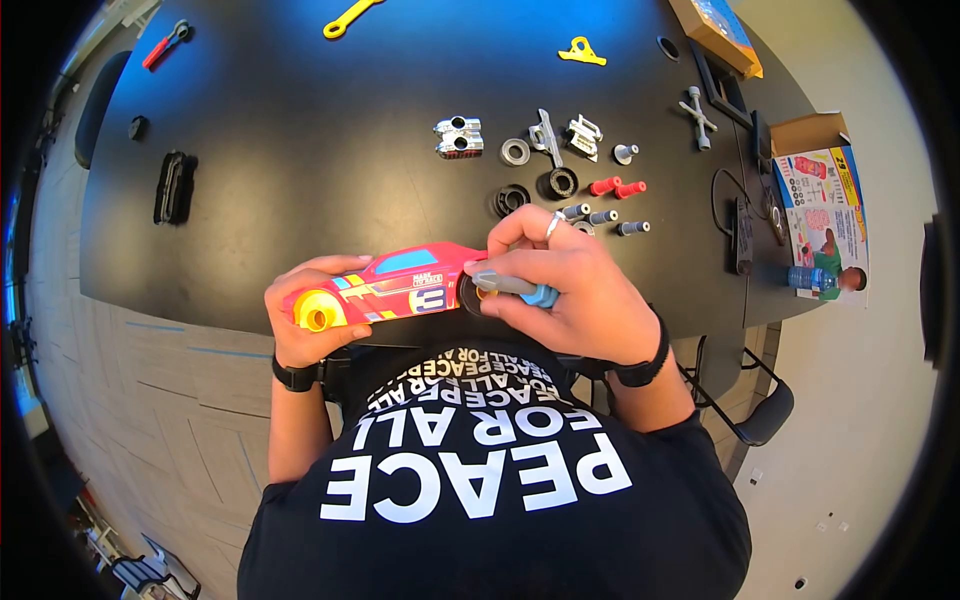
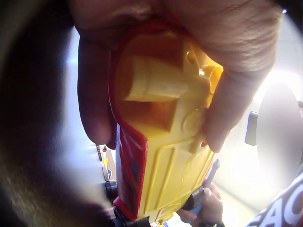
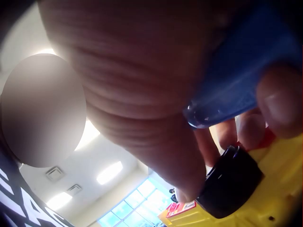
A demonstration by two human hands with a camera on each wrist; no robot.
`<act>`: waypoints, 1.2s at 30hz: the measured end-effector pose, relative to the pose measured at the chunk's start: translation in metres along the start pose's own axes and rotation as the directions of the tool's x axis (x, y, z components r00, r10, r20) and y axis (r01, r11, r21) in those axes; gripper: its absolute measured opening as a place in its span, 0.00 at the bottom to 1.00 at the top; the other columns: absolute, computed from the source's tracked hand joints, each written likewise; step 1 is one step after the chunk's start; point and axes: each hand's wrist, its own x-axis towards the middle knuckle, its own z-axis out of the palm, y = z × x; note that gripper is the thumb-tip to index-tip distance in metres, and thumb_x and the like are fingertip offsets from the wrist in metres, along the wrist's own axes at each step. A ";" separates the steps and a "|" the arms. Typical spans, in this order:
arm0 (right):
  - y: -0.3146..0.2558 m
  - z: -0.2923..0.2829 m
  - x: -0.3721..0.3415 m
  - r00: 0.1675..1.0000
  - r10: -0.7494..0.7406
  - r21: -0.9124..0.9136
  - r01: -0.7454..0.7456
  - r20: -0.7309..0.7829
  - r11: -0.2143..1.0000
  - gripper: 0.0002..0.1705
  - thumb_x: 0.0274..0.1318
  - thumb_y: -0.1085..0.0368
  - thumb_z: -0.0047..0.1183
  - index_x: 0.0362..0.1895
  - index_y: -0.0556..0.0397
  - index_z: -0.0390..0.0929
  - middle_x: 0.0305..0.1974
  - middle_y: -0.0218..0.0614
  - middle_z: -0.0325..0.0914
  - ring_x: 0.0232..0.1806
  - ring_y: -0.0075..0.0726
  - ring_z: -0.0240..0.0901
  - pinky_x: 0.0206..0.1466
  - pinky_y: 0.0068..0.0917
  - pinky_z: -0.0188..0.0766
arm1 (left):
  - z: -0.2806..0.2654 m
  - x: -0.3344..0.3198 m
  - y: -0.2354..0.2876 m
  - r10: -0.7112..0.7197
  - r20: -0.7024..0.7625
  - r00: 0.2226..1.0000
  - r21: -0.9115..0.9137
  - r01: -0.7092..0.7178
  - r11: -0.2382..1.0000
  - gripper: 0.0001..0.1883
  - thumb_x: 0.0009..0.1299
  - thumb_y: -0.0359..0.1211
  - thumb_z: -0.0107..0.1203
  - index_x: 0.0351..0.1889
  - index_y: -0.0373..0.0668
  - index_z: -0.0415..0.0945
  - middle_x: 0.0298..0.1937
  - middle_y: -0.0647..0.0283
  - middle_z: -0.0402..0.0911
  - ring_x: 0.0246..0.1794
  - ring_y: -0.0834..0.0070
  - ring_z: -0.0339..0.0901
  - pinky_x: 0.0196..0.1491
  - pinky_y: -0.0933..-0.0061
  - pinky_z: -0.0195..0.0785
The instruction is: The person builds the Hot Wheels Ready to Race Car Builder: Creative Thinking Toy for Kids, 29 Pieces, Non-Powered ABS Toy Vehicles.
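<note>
A red and yellow toy race car (image 1: 405,285) is held up in front of the shirt at the table's near edge. My left hand (image 1: 292,345) grips its left end, around the yellow wheel hub (image 1: 318,311). In the left wrist view the yellow underside (image 2: 177,172) shows between thumb and fingers. My right hand (image 1: 600,295) is at the car's other end and holds a grey and blue toy screwdriver (image 1: 508,284). Beside it, fingertips are right at a black wheel (image 3: 230,184) on the car. The screwdriver's blue handle (image 3: 246,71) crosses the palm in the right wrist view.
Beyond the right hand lie a silver engine block (image 1: 459,138), a grey ring (image 1: 515,152), black tyres (image 1: 511,200), red pegs (image 1: 630,190) and grey pegs (image 1: 634,229). Farther out are a yellow wrench (image 1: 350,18), a cross wrench (image 1: 697,120) and a printed box (image 1: 825,200).
</note>
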 end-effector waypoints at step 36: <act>0.098 -0.016 -0.098 0.739 0.405 0.027 -0.465 -0.537 0.885 0.18 0.65 0.70 0.69 0.59 0.52 0.92 0.65 0.48 0.87 0.50 0.43 0.89 0.57 0.37 0.81 | 0.000 -0.006 -0.006 -0.014 -0.054 0.998 0.081 0.018 0.997 0.29 0.52 0.27 0.88 0.46 0.39 0.79 0.55 0.48 0.90 0.56 0.60 0.86 0.59 0.58 0.80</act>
